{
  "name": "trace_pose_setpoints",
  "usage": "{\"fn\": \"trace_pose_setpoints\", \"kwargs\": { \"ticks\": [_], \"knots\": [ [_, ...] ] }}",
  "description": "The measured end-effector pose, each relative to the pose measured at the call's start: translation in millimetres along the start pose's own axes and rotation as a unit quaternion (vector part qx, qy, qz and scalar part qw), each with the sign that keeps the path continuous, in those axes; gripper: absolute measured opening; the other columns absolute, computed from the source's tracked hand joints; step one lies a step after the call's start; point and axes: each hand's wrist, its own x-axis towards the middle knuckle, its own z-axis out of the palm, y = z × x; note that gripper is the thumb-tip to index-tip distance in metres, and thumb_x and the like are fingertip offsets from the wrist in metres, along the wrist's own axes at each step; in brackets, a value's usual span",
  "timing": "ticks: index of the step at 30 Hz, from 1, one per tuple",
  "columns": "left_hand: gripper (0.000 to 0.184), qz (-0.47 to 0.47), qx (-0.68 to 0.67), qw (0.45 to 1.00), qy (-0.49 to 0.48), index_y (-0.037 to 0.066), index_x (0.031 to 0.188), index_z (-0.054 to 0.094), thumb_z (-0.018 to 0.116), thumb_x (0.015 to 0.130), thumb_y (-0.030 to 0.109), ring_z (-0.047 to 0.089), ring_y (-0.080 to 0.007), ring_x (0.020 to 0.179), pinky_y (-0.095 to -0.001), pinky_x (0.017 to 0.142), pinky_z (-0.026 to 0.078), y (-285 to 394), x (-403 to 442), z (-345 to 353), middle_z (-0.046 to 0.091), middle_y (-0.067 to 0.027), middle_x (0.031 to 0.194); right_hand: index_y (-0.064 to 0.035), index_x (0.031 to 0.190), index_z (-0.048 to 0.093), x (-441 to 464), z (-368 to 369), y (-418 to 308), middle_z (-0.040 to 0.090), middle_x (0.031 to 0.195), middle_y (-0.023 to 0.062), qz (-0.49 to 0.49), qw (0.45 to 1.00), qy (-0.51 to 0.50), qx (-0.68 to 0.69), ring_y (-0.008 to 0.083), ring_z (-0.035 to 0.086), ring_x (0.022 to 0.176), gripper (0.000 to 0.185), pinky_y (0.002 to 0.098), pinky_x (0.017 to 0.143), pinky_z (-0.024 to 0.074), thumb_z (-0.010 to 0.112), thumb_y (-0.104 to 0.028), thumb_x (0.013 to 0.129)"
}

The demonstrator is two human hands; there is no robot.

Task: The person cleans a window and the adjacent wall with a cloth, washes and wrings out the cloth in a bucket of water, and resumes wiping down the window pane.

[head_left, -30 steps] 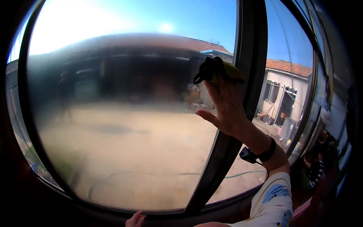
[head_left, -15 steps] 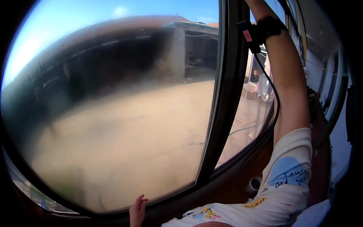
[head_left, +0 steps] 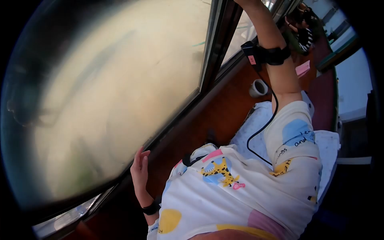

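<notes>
Through my head feed, the view has tipped downward in the last second, and it costs me the part I most want to see. The right arm (head_left: 286, 76) reaches up beside the window frame (head_left: 209, 50), but the right hand now lies past the top of the view, so I cannot tell whether its fingers are spread, pressed together or pinching anything. The yellow-and-black cloth, earlier under those fingers at the pane's right edge, is out of view too. For the work in hand, that means I cannot check where the cloth is or whether it meets the glass.

The pane (head_left: 120, 92) itself fills the left of my view and looks hazy, with dark and greenish patches toward its left and lower edges. The left hand (head_left: 140, 166) is raised just beside the pane's lower edge, fingers loosely extended and nothing visible in them; I cannot tell if a fingertip touches the frame.

More of the wooden ledge (head_left: 224, 104) shows now. A white cup (head_left: 258, 89) stands on it, near its window-side edge and by a corner of a pale sheet (head_left: 252, 124). The cable (head_left: 256, 150) from the small black box (head_left: 250, 52) on the forearm loops down over that sheet.
</notes>
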Motion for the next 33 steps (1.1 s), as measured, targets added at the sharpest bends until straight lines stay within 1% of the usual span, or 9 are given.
{"fn": "trace_pose_setpoints", "kwargs": {
  "ticks": [4, 9, 18, 19, 20, 21, 23, 29, 33],
  "knots": [
    [0.037, -0.015, 0.009, 0.999, -0.030, 0.006, 0.130, 0.049, 0.049, 0.094, 0.004, 0.057, -0.0085, 0.087, -0.0226, 0.079, 0.044, -8, 10, 6, 0.067, -0.0064, 0.103, -0.0067, 0.144, 0.029, -137, 8, -49, 0.036, 0.142, 0.0175, 0.117, 0.987, -0.105, 0.018, 0.0394, 0.029, 0.132, 0.071, 0.0529, 0.108, 0.0167, 0.032, -0.057, 0.094],
    [0.036, -0.045, -0.009, 0.998, -0.032, 0.006, 0.130, 0.050, 0.049, 0.095, 0.005, 0.058, -0.0095, 0.093, -0.0228, 0.082, 0.044, 5, 12, 17, 0.066, -0.0067, 0.105, -0.0121, 0.139, 0.038, -288, 21, -96, 0.048, 0.125, 0.0158, 0.193, 0.970, -0.145, 0.024, 0.0371, 0.040, 0.119, 0.062, 0.0529, 0.102, 0.0258, 0.037, -0.055, 0.094],
    [0.037, -0.074, 0.022, 0.997, -0.024, 0.006, 0.131, 0.050, 0.050, 0.094, 0.004, 0.057, -0.0086, 0.092, -0.0219, 0.080, 0.043, 18, 18, 23, 0.066, -0.0061, 0.106, -0.0096, 0.144, 0.025, -437, 44, -196, 0.039, 0.135, 0.0202, 0.433, 0.852, -0.273, 0.105, 0.0418, 0.037, 0.120, 0.063, 0.0479, 0.102, 0.0287, 0.033, -0.050, 0.097],
    [0.037, -0.103, 0.007, 0.994, -0.027, 0.005, 0.132, 0.048, 0.049, 0.095, 0.006, 0.056, -0.0104, 0.097, -0.0237, 0.086, 0.041, 26, 19, 27, 0.065, -0.0065, 0.107, -0.0074, 0.143, 0.026, -450, 43, -205, 0.042, 0.131, 0.0205, 0.488, 0.821, -0.271, 0.118, 0.0426, 0.040, 0.115, 0.061, 0.0473, 0.101, 0.0299, 0.034, -0.047, 0.097],
    [0.038, -0.132, -0.007, 0.991, -0.031, 0.004, 0.133, 0.047, 0.048, 0.096, 0.008, 0.056, -0.0123, 0.103, -0.0255, 0.092, 0.040, 32, 18, 29, 0.064, -0.0069, 0.109, -0.0070, 0.144, 0.023, -451, 37, -212, 0.042, 0.133, 0.0197, 0.642, 0.635, -0.391, 0.181, 0.0411, 0.042, 0.114, 0.064, 0.0463, 0.099, 0.0322, 0.034, -0.048, 0.097],
    [0.038, -0.142, -0.002, 0.989, -0.031, 0.004, 0.133, 0.047, 0.048, 0.096, 0.008, 0.056, -0.0123, 0.103, -0.0255, 0.092, 0.040, 35, 15, 32, 0.064, -0.0069, 0.109, -0.0070, 0.144, 0.023, -466, 38, -217, 0.042, 0.133, 0.0197, 0.646, 0.626, -0.396, 0.185, 0.0411, 0.042, 0.114, 0.064, 0.0463, 0.099, 0.0322, 0.034, -0.048, 0.097],
    [0.038, -0.160, -0.018, 0.987, -0.023, 0.005, 0.134, 0.047, 0.049, 0.096, 0.009, 0.056, -0.0122, 0.103, -0.0252, 0.092, 0.040, 36, 16, 39, 0.064, -0.0067, 0.109, -0.0191, 0.149, 0.015, -517, 51, -224, 0.026, 0.149, 0.0092, 0.919, 0.203, 0.022, 0.336, 0.0304, 0.026, 0.136, 0.068, 0.0483, 0.111, 0.0137, 0.028, -0.059, 0.095],
    [0.040, -0.184, 0.003, 0.983, 0.012, 0.006, 0.134, 0.046, 0.051, 0.096, 0.013, 0.057, -0.0137, 0.104, -0.0261, 0.090, 0.042, 23, -19, 47, 0.064, -0.0075, 0.110, -0.0203, 0.148, 0.014, -551, 53, -208, 0.019, 0.151, 0.0092, 0.890, 0.141, 0.149, 0.408, 0.0310, 0.020, 0.139, 0.067, 0.0581, 0.110, 0.0091, 0.022, -0.060, 0.094],
    [0.040, -0.178, 0.007, 0.983, 0.037, 0.006, 0.135, 0.046, 0.051, 0.096, 0.012, 0.057, -0.0143, 0.104, -0.0267, 0.091, 0.042, 32, -27, 45, 0.064, -0.0078, 0.110, -0.0115, 0.148, -0.003, -547, 80, -191, -0.005, 0.156, 0.0078, 0.894, 0.046, 0.228, 0.383, 0.0284, -0.006, 0.143, 0.076, 0.0524, 0.113, -0.0004, 0.020, -0.059, 0.093]
  ]
}}
